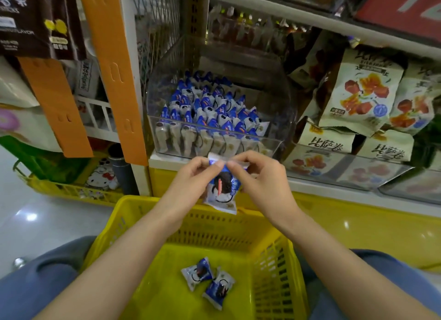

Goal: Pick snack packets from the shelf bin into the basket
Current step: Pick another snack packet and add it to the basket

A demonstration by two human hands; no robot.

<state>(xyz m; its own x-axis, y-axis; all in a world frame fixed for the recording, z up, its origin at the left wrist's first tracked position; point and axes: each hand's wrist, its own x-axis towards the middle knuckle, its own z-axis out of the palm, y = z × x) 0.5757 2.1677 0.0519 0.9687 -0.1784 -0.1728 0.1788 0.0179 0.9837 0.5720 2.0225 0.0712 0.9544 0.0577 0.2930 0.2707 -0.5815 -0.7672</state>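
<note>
Crinkly blue-and-white film is what I have in hand: one snack packet (222, 190) hangs between my left grip (191, 176) and right grip (260, 176), both pinching its sealed top edge, just above the far rim of the yellow basket (143, 214). It looks light, soft-walled and slick, and I judge the filling breakable, so the flat crimped seal is the place to hold, not the puffed belly. Two more packets (198, 273) lie on the basket floor at 6 o'clock from my hands. The clear shelf bin (214, 150), with rows standing in it, sits at 12 o'clock. My fingertips cover the seal's middle, the print is too blurred to read, and the bin's back rows blur behind the clear wall.
</note>
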